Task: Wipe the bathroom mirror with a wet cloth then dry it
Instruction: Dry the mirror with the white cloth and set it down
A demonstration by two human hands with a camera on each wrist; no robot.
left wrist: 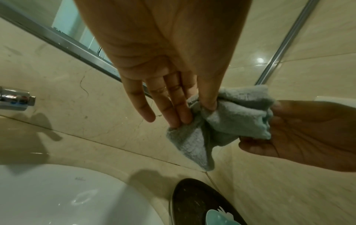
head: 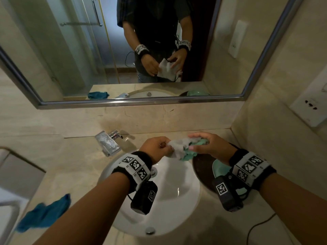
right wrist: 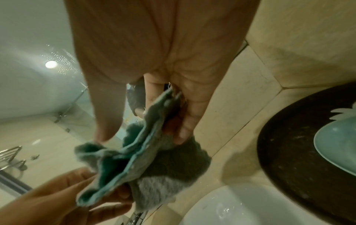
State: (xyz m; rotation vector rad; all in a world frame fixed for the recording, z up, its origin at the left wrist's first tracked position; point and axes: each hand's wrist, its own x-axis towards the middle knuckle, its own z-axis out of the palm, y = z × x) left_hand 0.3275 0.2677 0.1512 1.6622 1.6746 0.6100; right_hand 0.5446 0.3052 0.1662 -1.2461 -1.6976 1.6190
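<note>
A small grey and teal cloth (head: 184,147) hangs bunched between both my hands above the back of the white sink (head: 169,200). My left hand (head: 157,146) pinches its left end between thumb and fingers, as the left wrist view shows on the cloth (left wrist: 227,121). My right hand (head: 205,144) holds the right end, fingers curled round the teal side of the cloth (right wrist: 134,164). The metal-framed mirror (head: 74,55) hangs on the wall ahead and reflects my hands and the cloth.
A chrome faucet (head: 109,142) stands left of the hands. A dark blue cloth (head: 44,213) lies on the counter at front left. A dark round tray (head: 203,175) with a teal dish (head: 221,170) sits right of the sink. A wall socket (head: 313,106) is at right.
</note>
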